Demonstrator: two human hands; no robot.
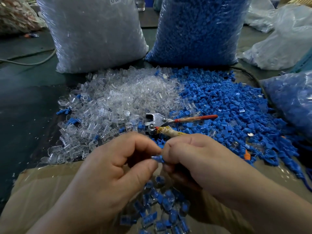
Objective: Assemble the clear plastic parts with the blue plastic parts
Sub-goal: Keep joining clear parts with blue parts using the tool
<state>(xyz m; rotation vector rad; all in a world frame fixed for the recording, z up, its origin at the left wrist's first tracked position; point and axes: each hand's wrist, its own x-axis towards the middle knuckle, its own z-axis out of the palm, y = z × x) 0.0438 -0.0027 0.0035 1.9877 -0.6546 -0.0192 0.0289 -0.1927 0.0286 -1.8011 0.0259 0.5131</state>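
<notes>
Dark green desk (25, 98) carries everything; at its far left a grey cable (33, 62) trails across it; next stands a tall clear plastic bag full of clear parts (94, 34), upright, and just near of it spreads a loose heap of small clear plastic parts (118, 98), with a few blue ones mixed in at its edges; at the near left lies a brown cardboard sheet (42, 186), touching the near edge of that heap; above the cardboard the left hand (108, 168) has its fingers curled, its grip closed thumb against forefinger on the left end of a small blue plastic part (157, 158); whether a clear part sits in the same pinch cannot be told; below the hands, on the cardboard, lies a pile of clear pieces with blue inserts (162, 208); beyond the hands, where the two heaps meet, rests a metal hand tool with one red handle and one string-wrapped handle (162, 120); the right hand (199, 159) is curled too, its grip pinching the right end of the same blue part; far behind stands a clear bag packed with blue parts (199, 31), beside the first bag; near of it sprawls a wide heap of blue plastic parts (228, 105); at the right edge leans a smaller bag of blue parts (290, 98), with pale plastic bags (278, 39) farther back.
</notes>
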